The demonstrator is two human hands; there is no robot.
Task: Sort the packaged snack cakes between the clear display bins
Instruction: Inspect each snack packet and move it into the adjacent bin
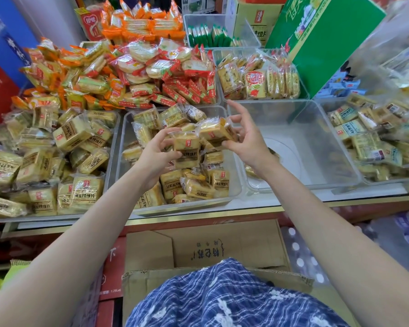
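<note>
currently left hand [155, 152] pinches one snack cake [186, 149], right hand [243, 140] pinches another [216, 131], both held just above the middle bin [125, 147]. fingertip grips on slick wrap look weak; either could slip back in before reaching the near-empty bin [328, 128] beside it.

Two yellow snack cakes [198, 142] above middle bin [128, 147].

Bare forearms; blue-and-white checked garment [222, 300] with white floral patches
</note>
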